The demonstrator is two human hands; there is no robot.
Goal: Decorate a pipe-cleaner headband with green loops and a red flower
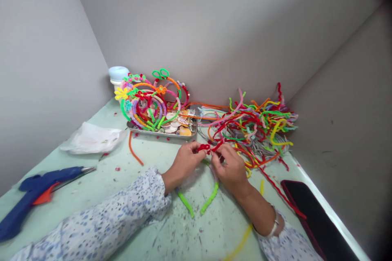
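Observation:
Between my two hands is a red pipe cleaner [204, 147], bent into small loops at its left end. My left hand [187, 161] pinches the looped part between thumb and fingers. On the other side, my right hand [229, 166] grips the straighter length of the same pipe cleaner, its fingertips close to the loops. Beneath both hands a headband wrapped in green pipe cleaner [210, 200] lies on the table, its two ends pointing toward me. My hands hide part of its upper curve.
A metal tray [159, 133] holds finished colourful headbands [147, 106] and flat cut pieces. Right of it is a tangled heap of pipe cleaners [254, 122]. A blue glue gun [39, 187] and a white plastic bag [93, 138] lie left; a phone [315, 220] lies right.

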